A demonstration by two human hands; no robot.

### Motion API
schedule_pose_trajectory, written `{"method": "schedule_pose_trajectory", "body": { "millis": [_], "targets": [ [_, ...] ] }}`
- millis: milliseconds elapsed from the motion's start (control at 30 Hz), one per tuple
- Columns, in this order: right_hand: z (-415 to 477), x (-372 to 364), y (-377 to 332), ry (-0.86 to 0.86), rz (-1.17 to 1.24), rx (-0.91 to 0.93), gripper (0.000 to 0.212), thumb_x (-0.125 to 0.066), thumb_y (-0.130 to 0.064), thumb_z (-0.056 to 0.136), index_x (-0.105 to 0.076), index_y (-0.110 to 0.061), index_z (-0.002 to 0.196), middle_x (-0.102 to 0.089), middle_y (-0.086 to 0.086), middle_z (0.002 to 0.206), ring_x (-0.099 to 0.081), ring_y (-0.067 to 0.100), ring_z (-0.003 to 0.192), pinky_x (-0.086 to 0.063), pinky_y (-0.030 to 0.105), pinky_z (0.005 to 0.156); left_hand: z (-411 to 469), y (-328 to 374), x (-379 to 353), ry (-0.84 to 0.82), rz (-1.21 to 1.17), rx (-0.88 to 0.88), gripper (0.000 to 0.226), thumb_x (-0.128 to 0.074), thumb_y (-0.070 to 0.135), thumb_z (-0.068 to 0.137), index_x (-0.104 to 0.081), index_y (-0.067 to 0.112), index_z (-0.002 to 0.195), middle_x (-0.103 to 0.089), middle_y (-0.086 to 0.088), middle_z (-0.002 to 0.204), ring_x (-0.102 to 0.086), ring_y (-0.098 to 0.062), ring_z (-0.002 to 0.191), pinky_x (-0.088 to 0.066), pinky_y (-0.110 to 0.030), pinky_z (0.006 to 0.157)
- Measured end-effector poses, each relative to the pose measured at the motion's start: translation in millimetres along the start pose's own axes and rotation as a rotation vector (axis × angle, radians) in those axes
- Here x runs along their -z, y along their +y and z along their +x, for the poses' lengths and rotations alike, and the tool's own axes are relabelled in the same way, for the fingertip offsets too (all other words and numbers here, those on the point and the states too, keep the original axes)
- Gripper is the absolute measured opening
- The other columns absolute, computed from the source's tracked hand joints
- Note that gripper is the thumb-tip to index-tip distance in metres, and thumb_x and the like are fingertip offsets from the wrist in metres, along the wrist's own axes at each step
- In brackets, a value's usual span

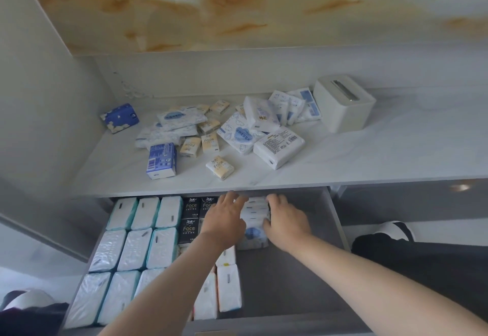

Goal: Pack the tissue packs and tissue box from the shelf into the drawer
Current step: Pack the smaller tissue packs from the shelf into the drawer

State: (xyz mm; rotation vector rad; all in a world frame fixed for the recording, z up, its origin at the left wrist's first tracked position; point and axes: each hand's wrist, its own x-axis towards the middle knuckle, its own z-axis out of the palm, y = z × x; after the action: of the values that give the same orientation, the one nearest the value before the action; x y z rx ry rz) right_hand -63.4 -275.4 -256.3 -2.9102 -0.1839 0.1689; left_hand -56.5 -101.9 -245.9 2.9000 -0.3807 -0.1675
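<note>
The drawer (290, 283) stands open below you. Its left side is tightly filled with teal-edged packs (137, 243) and black packs (190, 219), and its right side is bare. That bare side is the main risk: whatever you set there has nothing to lean on and may topple once you let go.

The shelf (383, 156) above carries most of the work yet to do. The tissue box (343, 106) sits at its right, and it is bulky and rigid. If the small packs spread across the bare floor of the drawer, the box may not fit later, so keep a space for it.

The stack of white-and-blue packs (254, 214) is in the drawer near its back, pressed between your hands. Your left grip (224, 219) lies fairly flat against its left side. Your right grip (286, 219) has its fingers curled over the right edge. The stack is held only by this side squeeze, and the wrappers look slick. Ease off unevenly and the middle packs could buckle out.

The loose heap of packs (237, 127) on the shelf is piled at odd angles, so pulling one out may drag its neighbours along.

The small cream pack (219, 167) lies near the shelf's front edge, just above your hands. A wrist lifting out could knock it into the drawer.
</note>
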Motion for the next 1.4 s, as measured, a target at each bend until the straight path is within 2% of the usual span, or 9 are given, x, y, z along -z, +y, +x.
{"method": "schedule_pose_trajectory", "body": {
  "millis": [200, 367, 533, 600, 800, 1000, 1100, 1233, 1400],
  "targets": [
    [9, 27, -39, 0.087, 0.064, 0.234, 0.033, -0.052, -0.030, 0.095, -0.045, -0.022, 0.125, -0.048, 0.001, 0.123, -0.060, 0.025, 0.100, -0.046, 0.036, 0.072, -2, -29, 42, 0.181, -0.003, -0.022, 0.038, -0.053, 0.012, 0.084, -0.054, 0.019, 0.121, -0.050, -0.002, 0.117, -0.050, -0.025, 0.109, -0.044, -0.034, 0.073],
    [51, 52, -88, 0.173, 0.145, 0.369, 0.033, -0.053, -0.018, 0.092, -0.054, -0.018, 0.125, -0.049, 0.003, 0.124, -0.059, 0.025, 0.100, -0.042, 0.032, 0.069, 4, -80, 89, 0.230, 0.081, 0.073, 0.047, -0.049, 0.014, 0.089, -0.045, 0.024, 0.134, -0.045, 0.000, 0.133, -0.043, -0.022, 0.123, -0.040, -0.034, 0.096],
    [106, 65, -142, 0.167, 0.056, 0.444, 0.040, -0.055, -0.010, 0.089, -0.053, -0.016, 0.129, -0.046, 0.008, 0.129, -0.054, 0.029, 0.108, -0.047, 0.038, 0.081, 8, -141, 109, 0.000, 0.212, 0.096, 0.077, -0.049, 0.037, 0.096, 0.000, 0.034, 0.156, 0.005, 0.000, 0.164, 0.001, -0.026, 0.150, -0.018, -0.045, 0.119],
    [130, 67, -161, 0.167, 0.013, 0.450, 0.046, -0.057, -0.005, 0.086, -0.052, -0.017, 0.130, -0.045, 0.009, 0.131, -0.051, 0.029, 0.112, -0.047, 0.040, 0.087, 10, -165, 108, -0.062, 0.212, 0.068, 0.077, -0.046, 0.045, 0.098, 0.004, 0.035, 0.155, 0.007, 0.002, 0.164, 0.006, -0.022, 0.151, -0.017, -0.046, 0.120],
    [204, 68, -204, 0.162, -0.175, 0.380, 0.067, -0.063, -0.014, 0.084, -0.035, -0.022, 0.145, -0.033, 0.013, 0.145, -0.039, 0.034, 0.129, -0.036, 0.043, 0.097, 19, -211, 108, 0.162, 0.296, 0.049, 0.050, -0.046, 0.056, 0.092, -0.046, 0.033, 0.137, -0.037, -0.002, 0.140, -0.033, -0.026, 0.131, -0.040, -0.043, 0.100],
    [250, 65, -230, -0.022, -0.244, 0.339, 0.094, -0.068, -0.052, 0.079, -0.014, -0.037, 0.154, -0.020, 0.006, 0.158, -0.022, 0.030, 0.144, -0.024, 0.053, 0.111, 39, -257, 119, 0.224, 0.265, 0.345, 0.028, -0.045, 0.025, 0.094, -0.051, 0.023, 0.121, -0.040, -0.006, 0.124, -0.040, -0.028, 0.112, -0.040, -0.037, 0.081],
    [258, 56, -241, -0.006, -0.327, 0.333, 0.096, -0.068, -0.057, 0.078, -0.013, -0.035, 0.154, -0.030, 0.009, 0.153, -0.034, 0.032, 0.137, -0.029, 0.052, 0.107, 49, -273, 127, 0.192, 0.184, 0.456, 0.030, -0.048, 0.026, 0.091, -0.055, 0.023, 0.120, -0.041, -0.008, 0.127, -0.037, -0.030, 0.118, -0.038, -0.038, 0.088],
    [261, 49, -243, 0.107, -0.369, 0.400, 0.074, -0.057, -0.044, 0.092, -0.020, -0.026, 0.154, -0.042, 0.013, 0.145, -0.048, 0.034, 0.123, -0.038, 0.043, 0.093, 63, -275, 132, 0.186, 0.127, 0.480, 0.037, -0.052, 0.032, 0.089, -0.054, 0.024, 0.125, -0.041, -0.008, 0.132, -0.035, -0.029, 0.125, -0.031, -0.040, 0.104],
    [259, 66, -240, 0.216, -0.368, 0.495, 0.058, -0.051, -0.027, 0.097, -0.029, -0.017, 0.150, -0.054, 0.014, 0.131, -0.059, 0.036, 0.102, -0.039, 0.036, 0.066, 66, -260, 130, 0.334, -0.048, 0.418, 0.046, -0.061, 0.022, 0.084, -0.043, 0.019, 0.127, -0.047, -0.008, 0.126, -0.042, -0.028, 0.116, -0.034, -0.039, 0.096]
  ]
}}
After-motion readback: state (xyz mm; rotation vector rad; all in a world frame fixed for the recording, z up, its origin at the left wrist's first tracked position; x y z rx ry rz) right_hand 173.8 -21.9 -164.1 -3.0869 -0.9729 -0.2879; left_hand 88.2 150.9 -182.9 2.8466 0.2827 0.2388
